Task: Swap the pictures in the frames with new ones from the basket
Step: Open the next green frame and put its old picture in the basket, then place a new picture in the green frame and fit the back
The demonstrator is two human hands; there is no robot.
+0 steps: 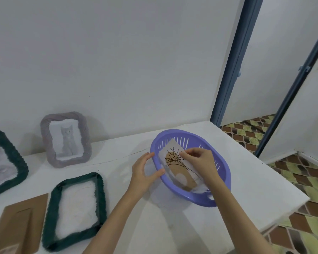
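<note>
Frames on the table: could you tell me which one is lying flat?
The dark green frame nearest the left hand lies flat; the other two stand leaning against the wall.

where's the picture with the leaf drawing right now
In the head view it lies right of centre inside the purple basket on the white table: the leaf picture, pinched at its top by the right hand.

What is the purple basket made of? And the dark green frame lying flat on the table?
The purple oval basket looks like smooth moulded plastic: it shines a little and has neat slots cut in its wall. The dark green rectangular frame has a ridged, twisted edge, like wound yarn or cord, though it could be moulded plastic; the picture is too soft to be sure.
</note>
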